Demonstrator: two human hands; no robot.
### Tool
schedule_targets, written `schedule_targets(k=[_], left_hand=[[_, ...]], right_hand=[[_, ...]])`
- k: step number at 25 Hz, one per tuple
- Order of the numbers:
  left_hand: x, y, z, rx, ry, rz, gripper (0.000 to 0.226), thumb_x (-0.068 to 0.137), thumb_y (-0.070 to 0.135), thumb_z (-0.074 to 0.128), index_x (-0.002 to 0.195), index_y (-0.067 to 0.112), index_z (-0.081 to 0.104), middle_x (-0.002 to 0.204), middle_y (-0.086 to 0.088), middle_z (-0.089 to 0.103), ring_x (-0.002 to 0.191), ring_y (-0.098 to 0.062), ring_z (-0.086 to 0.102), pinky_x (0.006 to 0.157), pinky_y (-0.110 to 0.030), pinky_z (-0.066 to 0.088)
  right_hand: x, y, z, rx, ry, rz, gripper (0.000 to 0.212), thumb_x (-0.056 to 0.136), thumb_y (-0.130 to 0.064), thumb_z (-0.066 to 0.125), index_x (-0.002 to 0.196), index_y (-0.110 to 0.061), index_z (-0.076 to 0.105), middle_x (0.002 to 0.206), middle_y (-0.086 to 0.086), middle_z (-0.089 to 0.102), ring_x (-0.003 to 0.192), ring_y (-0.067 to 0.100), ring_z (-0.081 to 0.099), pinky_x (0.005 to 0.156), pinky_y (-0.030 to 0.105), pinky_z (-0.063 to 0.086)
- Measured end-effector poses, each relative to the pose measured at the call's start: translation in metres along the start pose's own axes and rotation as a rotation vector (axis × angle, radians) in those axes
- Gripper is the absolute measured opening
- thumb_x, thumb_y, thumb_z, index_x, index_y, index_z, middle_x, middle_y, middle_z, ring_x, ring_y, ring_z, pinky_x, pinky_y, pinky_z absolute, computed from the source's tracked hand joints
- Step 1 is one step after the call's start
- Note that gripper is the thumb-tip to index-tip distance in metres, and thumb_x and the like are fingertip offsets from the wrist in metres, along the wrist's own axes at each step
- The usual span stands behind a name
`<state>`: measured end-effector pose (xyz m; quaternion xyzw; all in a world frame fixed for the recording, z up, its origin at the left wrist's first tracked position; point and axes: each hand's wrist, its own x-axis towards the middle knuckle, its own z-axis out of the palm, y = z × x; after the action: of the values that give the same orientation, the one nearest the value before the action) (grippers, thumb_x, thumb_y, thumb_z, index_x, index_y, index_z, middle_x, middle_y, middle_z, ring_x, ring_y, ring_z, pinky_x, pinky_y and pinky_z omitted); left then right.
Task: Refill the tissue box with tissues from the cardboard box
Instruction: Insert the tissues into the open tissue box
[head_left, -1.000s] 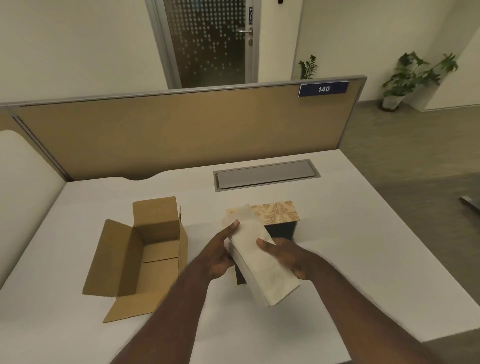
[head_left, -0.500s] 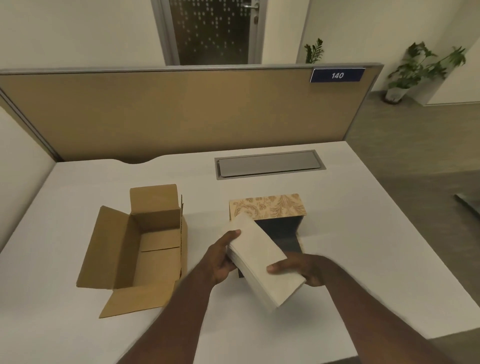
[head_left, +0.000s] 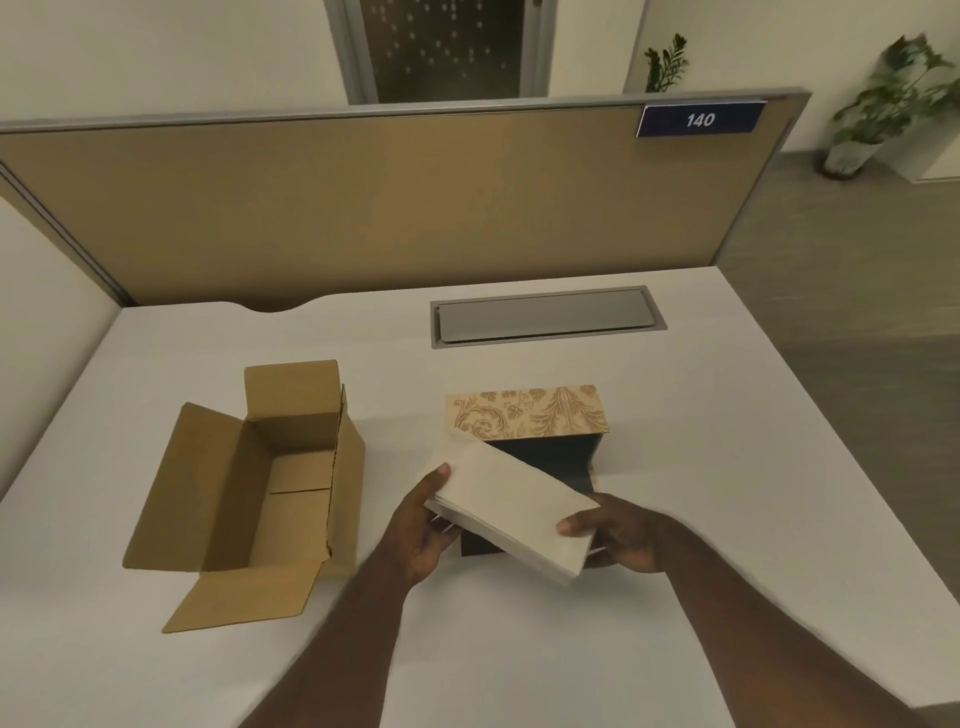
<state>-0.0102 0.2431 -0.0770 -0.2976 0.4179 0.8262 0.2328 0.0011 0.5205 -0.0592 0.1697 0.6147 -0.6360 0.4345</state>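
A thick white stack of tissues (head_left: 511, 506) is held tilted over the tissue box (head_left: 545, 462), a dark box whose gold-patterned lid (head_left: 527, 413) stands open at the back. My left hand (head_left: 421, 527) grips the stack's left end, thumb on top. My right hand (head_left: 621, 535) grips its lower right end. The stack covers the front of the box's dark opening. To the left lies the brown cardboard box (head_left: 260, 483), flaps spread, with nothing visible inside.
Everything sits on a white desk (head_left: 727, 493). A grey cable-tray cover (head_left: 545, 322) is set into the desk behind the tissue box. A tan partition (head_left: 389, 197) closes the back. The desk's right edge drops to the floor, with potted plants (head_left: 883, 104) beyond.
The stack has sunk lower and flatter over the tissue box's opening, with both hands still on it. The camera has tipped down and closer, showing more of the patterned lid.
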Motion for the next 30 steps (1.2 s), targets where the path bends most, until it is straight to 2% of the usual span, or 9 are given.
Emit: schedule_targets(k=[4,8,13,21,25,30], left_hand=[[0.0,-0.008,-0.001,0.025,0.028,-0.019,0.039,0.075,0.028,0.077,0.109,0.015,0.065,0.09,-0.008,0.077,0.097,-0.026,0.066,0.084,-0.042,0.056],[0.002,-0.016,-0.004,0.028,0.074,-0.056,0.041,0.071,0.024,0.078,0.108,0.011,0.064,0.095,-0.011,0.073,0.095,-0.026,0.064,0.077,-0.038,0.056],[0.008,-0.023,-0.007,0.017,0.098,-0.069,0.044,0.072,0.022,0.079,0.11,0.008,0.064,0.1,-0.013,0.07,0.093,-0.025,0.064,0.078,-0.037,0.056],[0.011,-0.028,-0.008,0.046,0.135,-0.094,0.052,0.065,0.021,0.083,0.11,0.007,0.063,0.104,-0.014,0.066,0.093,-0.027,0.064,0.072,-0.036,0.058],[0.012,-0.027,-0.007,0.104,0.159,-0.108,0.048,0.07,0.02,0.082,0.112,0.006,0.061,0.109,-0.015,0.063,0.095,-0.027,0.061,0.074,-0.034,0.056],[0.019,-0.026,0.002,0.168,0.171,-0.112,0.038,0.079,0.019,0.077,0.111,0.006,0.059,0.11,-0.014,0.061,0.099,-0.027,0.057,0.076,-0.031,0.053]], right_hand=[[0.006,0.008,-0.015,0.111,0.024,-0.021,0.067,0.051,-0.023,0.088,0.114,-0.021,0.067,0.103,0.005,0.076,0.097,0.023,0.068,0.077,0.037,0.058],[0.013,0.011,-0.025,0.195,0.067,-0.046,0.051,0.059,-0.018,0.084,0.108,-0.019,0.069,0.094,0.002,0.079,0.089,0.019,0.071,0.069,0.031,0.058],[0.018,0.015,-0.031,0.243,0.101,-0.078,0.041,0.063,-0.013,0.084,0.103,-0.013,0.073,0.1,0.007,0.078,0.086,0.02,0.074,0.066,0.028,0.059],[0.025,0.015,-0.035,0.306,0.153,-0.128,0.043,0.069,-0.015,0.078,0.11,-0.006,0.069,0.106,0.012,0.076,0.092,0.025,0.074,0.069,0.032,0.06],[0.028,0.016,-0.035,0.305,0.241,-0.13,0.032,0.08,-0.017,0.073,0.111,-0.008,0.069,0.108,0.012,0.074,0.1,0.028,0.066,0.083,0.037,0.052],[0.032,0.01,-0.035,0.403,0.274,-0.16,0.021,0.084,-0.014,0.071,0.103,-0.005,0.07,0.101,0.012,0.076,0.091,0.024,0.07,0.075,0.034,0.055]])
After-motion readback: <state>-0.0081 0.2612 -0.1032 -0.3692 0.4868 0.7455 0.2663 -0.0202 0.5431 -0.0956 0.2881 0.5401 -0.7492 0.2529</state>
